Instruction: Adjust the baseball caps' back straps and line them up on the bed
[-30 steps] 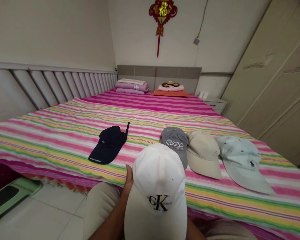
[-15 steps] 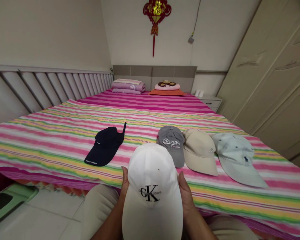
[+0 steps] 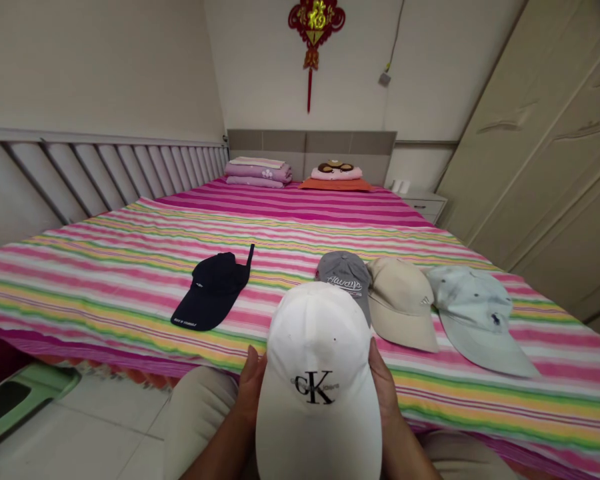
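Observation:
A white baseball cap [image 3: 319,340] with a black "CK" logo is held up between both hands, its brim pointing down toward me. My left hand [image 3: 253,383] grips its left side, and my right hand [image 3: 384,381] grips the right; most fingers are hidden behind the cap. Just beyond it, a grey cap [image 3: 344,267] with white lettering is partly covered by the white one. A beige cap [image 3: 403,303] and a pale blue cap [image 3: 475,320] lie to its right in a row. On the left rests a navy cap [image 3: 213,290], its strap sticking up.
The caps lie on a bed with a striped sheet [image 3: 130,267]. Folded purple bedding [image 3: 257,173] and a pink-and-orange pile [image 3: 336,177] sit by the headboard [image 3: 347,143]. A green stool [image 3: 35,400] stands on the floor at left; a wardrobe [image 3: 545,153] is at right.
The white cap and both hands have shifted slightly to the right in view, covering more of the grey cap. The other caps remain where they lay.

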`<move>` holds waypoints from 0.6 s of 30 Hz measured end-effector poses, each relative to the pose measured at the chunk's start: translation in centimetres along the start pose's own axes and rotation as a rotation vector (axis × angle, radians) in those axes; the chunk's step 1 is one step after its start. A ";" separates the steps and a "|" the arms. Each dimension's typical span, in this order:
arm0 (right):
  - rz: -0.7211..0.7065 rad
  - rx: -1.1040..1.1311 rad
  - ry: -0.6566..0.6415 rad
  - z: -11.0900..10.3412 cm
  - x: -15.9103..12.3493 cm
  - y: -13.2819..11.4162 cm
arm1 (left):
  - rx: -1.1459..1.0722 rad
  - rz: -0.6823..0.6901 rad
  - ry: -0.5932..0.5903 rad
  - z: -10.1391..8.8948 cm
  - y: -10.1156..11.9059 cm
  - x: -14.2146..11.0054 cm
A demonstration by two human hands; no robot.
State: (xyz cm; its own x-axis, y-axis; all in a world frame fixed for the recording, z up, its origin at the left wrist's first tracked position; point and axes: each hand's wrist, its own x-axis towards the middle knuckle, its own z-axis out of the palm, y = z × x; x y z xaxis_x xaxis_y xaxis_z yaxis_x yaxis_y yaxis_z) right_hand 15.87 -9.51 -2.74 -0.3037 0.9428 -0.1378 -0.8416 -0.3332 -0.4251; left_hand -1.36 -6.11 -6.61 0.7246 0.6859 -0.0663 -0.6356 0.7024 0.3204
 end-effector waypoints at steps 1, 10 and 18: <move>-0.009 0.003 0.009 0.0 0.0 -0.2 | 0.005 -0.019 0.040 0.0 -0.4 -0.4; -0.155 0.086 0.159 0.6 -0.4 -1.0 | 0.049 -0.042 0.306 2.6 -1.4 -1.2; -0.141 -0.092 0.216 -0.9 -0.1 -0.3 | 0.100 -0.031 0.397 2.5 -0.6 -0.5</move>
State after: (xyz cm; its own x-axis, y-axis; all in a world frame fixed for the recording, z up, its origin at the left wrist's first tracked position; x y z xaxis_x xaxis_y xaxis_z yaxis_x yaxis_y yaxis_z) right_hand 16.54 -9.51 -3.39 -0.0755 0.9640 -0.2549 -0.8219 -0.2049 -0.5316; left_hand -0.64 -7.35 -4.40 0.5715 0.6983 -0.4311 -0.5714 0.7156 0.4016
